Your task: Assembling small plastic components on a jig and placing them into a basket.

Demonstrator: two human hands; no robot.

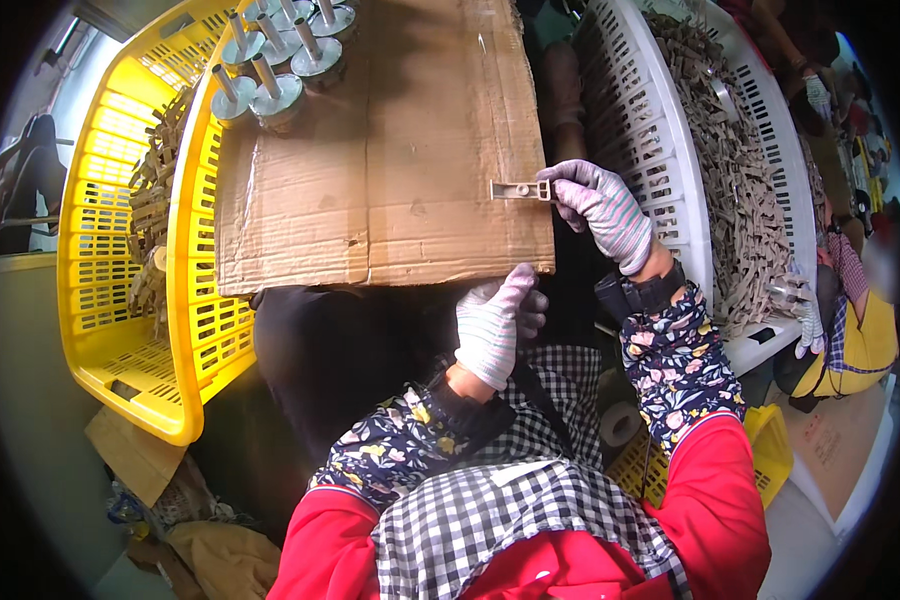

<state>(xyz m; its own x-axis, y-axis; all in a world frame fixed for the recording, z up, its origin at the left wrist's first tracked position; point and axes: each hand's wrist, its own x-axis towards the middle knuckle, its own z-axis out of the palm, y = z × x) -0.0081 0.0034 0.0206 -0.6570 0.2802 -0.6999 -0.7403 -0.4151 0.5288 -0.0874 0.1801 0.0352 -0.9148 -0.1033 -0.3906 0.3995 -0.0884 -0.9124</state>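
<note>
My right hand [605, 215], in a striped knit glove, pinches one end of a small beige part [518, 190], a flat rectangular frame with a round detail in its middle. The part is held over the right edge of a cardboard sheet [400, 220]. Just below the sheet's near edge is my left hand [488, 330], gloved the same way, its fingers curled in and its thumb pointing up. Whatever those fingers may hold is hidden. Several round metal discs [278, 98] with upright rods stand at the cardboard's far left.
On the left stands a yellow plastic crate [185, 300] with brownish parts inside. A white crate [670, 120] on the right is heaped with beige parts [735, 190]. Another yellow basket [770, 455] lies low on the right. Other people are at the far right, one gloved hand [810, 315] beside the white crate.
</note>
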